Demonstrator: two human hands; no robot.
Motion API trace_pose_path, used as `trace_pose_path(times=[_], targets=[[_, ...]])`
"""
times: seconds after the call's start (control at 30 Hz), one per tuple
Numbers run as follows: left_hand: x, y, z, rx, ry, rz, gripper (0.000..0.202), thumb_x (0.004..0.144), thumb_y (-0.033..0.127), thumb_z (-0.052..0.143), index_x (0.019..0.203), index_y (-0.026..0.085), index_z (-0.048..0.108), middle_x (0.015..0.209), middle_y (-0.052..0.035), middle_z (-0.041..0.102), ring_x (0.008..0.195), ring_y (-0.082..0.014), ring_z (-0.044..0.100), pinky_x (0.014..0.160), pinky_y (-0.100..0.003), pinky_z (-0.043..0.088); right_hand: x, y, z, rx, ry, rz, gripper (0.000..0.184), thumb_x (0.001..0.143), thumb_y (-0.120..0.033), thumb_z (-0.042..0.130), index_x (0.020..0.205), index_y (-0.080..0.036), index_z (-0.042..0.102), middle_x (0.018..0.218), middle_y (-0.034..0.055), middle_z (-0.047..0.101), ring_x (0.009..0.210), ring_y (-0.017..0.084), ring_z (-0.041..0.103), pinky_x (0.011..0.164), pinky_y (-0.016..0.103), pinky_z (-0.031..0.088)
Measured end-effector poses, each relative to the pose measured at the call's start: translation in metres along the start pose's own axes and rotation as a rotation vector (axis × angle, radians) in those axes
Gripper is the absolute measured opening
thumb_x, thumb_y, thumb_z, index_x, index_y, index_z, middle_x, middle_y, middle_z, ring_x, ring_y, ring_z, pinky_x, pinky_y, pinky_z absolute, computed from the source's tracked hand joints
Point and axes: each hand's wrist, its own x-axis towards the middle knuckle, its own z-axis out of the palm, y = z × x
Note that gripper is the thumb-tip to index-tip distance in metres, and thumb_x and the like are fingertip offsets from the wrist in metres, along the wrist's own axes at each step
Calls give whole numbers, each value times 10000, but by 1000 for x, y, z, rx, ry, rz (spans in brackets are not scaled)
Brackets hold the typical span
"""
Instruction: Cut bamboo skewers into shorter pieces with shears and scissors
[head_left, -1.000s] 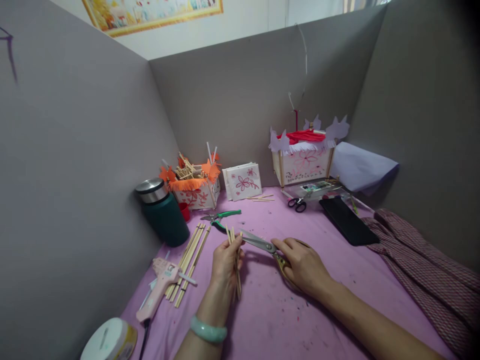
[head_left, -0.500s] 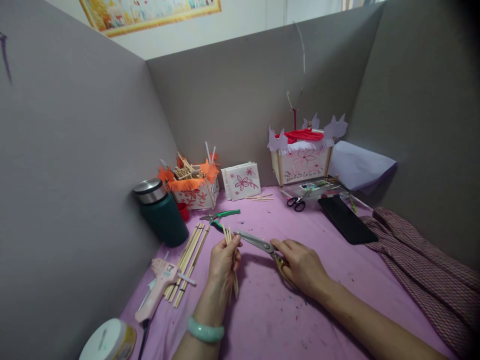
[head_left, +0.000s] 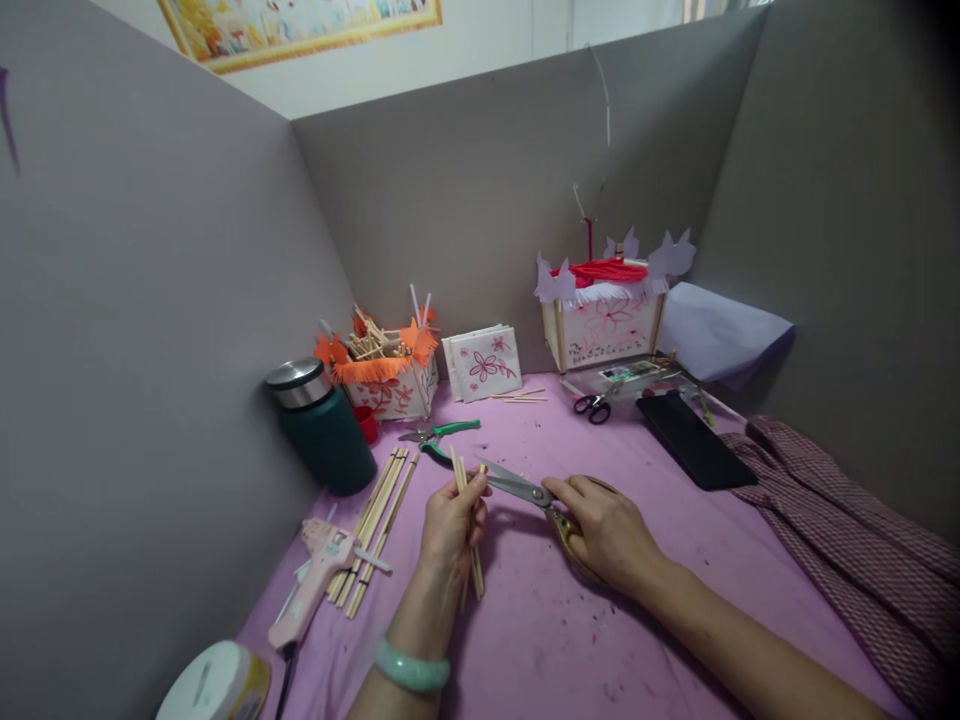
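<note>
My left hand (head_left: 450,525) is closed around several thin wooden sticks (head_left: 478,575), held roughly upright over the cloth. In my right hand (head_left: 607,530) is a pair of scissors (head_left: 517,487) with gold-coloured handles, its blades a little apart. The blade tips reach the stick tops by my left thumb; whether a stick lies between them I cannot tell. Just beyond my left hand lie green-handled pruning shears (head_left: 442,435). Left of that hand are bundled wooden sticks (head_left: 379,510) with dark bands and a pink glue gun (head_left: 315,580).
A dark green flask (head_left: 322,430) stands at the left by an orange-trimmed box (head_left: 390,390) of sticks. Behind are drawn flower cards (head_left: 486,365) and a decorated box (head_left: 607,325). A black phone (head_left: 694,440), small scissors (head_left: 592,407) and checked fabric (head_left: 847,540) lie right. Grey panels (head_left: 487,200) surround the table.
The scissor blades have parted from nearly closed. My left hand and its sticks have shifted slightly to the right, and a stick end now shows above the thumb.
</note>
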Motion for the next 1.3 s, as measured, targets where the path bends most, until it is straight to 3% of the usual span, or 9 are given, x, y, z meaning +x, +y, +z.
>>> trace_pose_path(times=[0.3, 0.7, 1.03, 1.17, 1.3], targets=[[3, -3, -4, 94, 2, 27, 380, 664, 475, 716, 622, 143, 536, 355, 84, 385, 278, -21, 262, 284, -150, 150, -1, 2, 0, 58, -4, 5, 302, 837, -236, 485, 1122, -253, 584, 832, 22, 628, 752, 165, 561, 657, 250, 367], [0, 2, -2, 136, 81, 15, 379, 598, 465, 749, 682, 141, 570, 384, 85, 414, 266, -32, 278, 282, -167, 147, 0, 3, 1, 11, -7, -28, 320, 829, -241, 487, 1130, -233, 597, 823, 30, 660, 734, 165, 575, 634, 245, 363], [3, -3, -5, 150, 68, 9, 381, 633, 480, 726, 662, 134, 572, 358, 86, 390, 262, -28, 261, 276, -159, 147, -2, 6, 4, 32, -54, -5, 311, 860, -260, 450, 1134, -242, 596, 803, 30, 687, 700, 163, 615, 618, 239, 375], [4, -5, -3, 110, 45, 14, 381, 624, 449, 746, 752, 118, 607, 474, 60, 484, 291, -16, 290, 266, -151, 157, -1, 8, 6, 40, -20, 8, 339, 858, -261, 450, 1169, -258, 584, 830, 26, 693, 723, 157, 620, 621, 231, 383], [5, -5, -1, -9, 44, -10, 331, 607, 299, 763, 844, 126, 609, 650, 17, 567, 370, -24, 397, 270, -136, 229, 1, 11, 5, -19, 7, 12, 372, 839, -265, 463, 1193, -260, 575, 844, 30, 672, 738, 165, 598, 612, 241, 377]])
